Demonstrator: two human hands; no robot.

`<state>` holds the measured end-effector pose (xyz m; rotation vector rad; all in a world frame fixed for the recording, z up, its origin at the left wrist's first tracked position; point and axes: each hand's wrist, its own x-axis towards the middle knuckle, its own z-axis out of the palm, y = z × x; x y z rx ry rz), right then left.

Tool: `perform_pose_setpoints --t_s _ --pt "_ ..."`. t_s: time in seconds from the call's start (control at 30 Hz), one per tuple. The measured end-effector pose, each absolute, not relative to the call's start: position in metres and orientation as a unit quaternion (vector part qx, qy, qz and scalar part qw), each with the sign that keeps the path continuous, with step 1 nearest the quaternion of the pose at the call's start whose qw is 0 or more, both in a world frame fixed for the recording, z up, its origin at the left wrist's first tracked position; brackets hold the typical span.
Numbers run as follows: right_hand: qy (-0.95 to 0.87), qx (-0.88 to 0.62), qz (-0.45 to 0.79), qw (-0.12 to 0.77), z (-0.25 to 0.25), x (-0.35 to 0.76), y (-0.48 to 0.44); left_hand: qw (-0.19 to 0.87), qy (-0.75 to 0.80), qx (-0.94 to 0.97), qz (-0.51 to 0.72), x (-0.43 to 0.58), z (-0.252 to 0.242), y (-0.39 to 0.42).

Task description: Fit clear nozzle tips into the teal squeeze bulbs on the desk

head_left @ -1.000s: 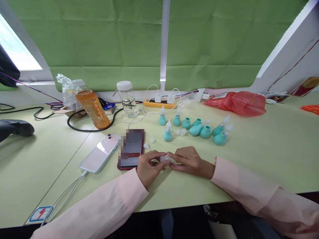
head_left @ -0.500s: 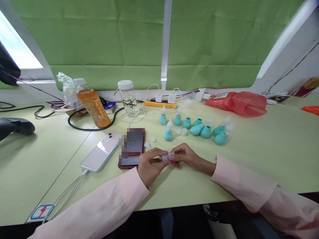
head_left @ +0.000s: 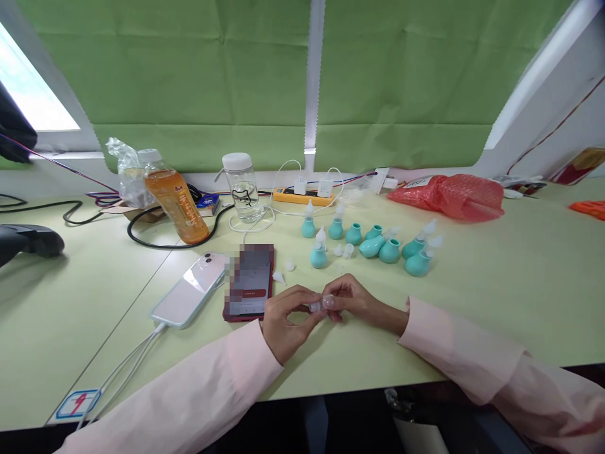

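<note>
Both hands meet just above the pale green table [head_left: 496, 296], pinching one small clear plastic piece [head_left: 316, 306] between their fingertips. My left hand [head_left: 283, 318] grips it from the left with thumb and forefinger. My right hand [head_left: 352, 299] holds its other end, fingers curled. Behind them stand several teal rubber bulbs [head_left: 378, 243], some fitted with clear tips. A few loose clear tips [head_left: 278, 276] lie on the table nearby.
A red phone [head_left: 249, 282] and a pink phone [head_left: 189, 290] on a white cable lie left of my hands. Farther back are an orange drink bottle [head_left: 174, 205], a clear water bottle [head_left: 241, 187], a yellow power strip [head_left: 302, 195] and a red plastic bag [head_left: 449, 195].
My right hand has lifted off the table and curled its fingers. The clear piece has risen slightly between both hands.
</note>
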<state>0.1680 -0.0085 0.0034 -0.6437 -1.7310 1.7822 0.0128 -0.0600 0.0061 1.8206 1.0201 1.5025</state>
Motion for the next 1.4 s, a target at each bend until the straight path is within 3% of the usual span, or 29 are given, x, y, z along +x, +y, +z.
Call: perform_pose_setpoints --t_s 0.53,0.63,0.77,0.87,0.93,1.07,1.23,1.4 --pt "-0.727 -0.285 0.543 0.307 0.006 0.165 -0.018 0.189 0.375 0.744 0.519 0.014 0.006 -0.061" --pt "-0.798 -0.274 0.422 0.332 0.012 0.171 -0.017 0.188 0.365 0.773 0.484 0.012 0.004 -0.061" --pt "-0.843 -0.299 0.08 0.441 0.03 0.193 0.006 0.193 0.43 0.756 0.454 0.011 0.001 -0.059" --pt "-0.811 -0.421 -0.169 0.371 0.036 0.207 0.029 0.235 0.472 0.722 0.448 0.01 0.0 -0.057" --pt "-0.792 -0.487 -0.239 0.28 0.033 0.21 0.038 0.264 0.476 0.713 0.441 0.011 0.0 -0.056" --pt "-0.797 -0.524 -0.253 0.164 0.024 0.212 0.047 0.257 0.462 0.724 0.443 0.012 0.002 -0.056" --pt "-0.754 -0.556 -0.283 0.208 0.026 0.222 0.06 0.263 0.472 0.715 0.444 0.014 0.004 -0.058" --pt "-0.77 -0.542 -0.293 0.162 0.016 0.218 0.066 0.271 0.474 0.713 0.44 0.014 0.003 -0.057"
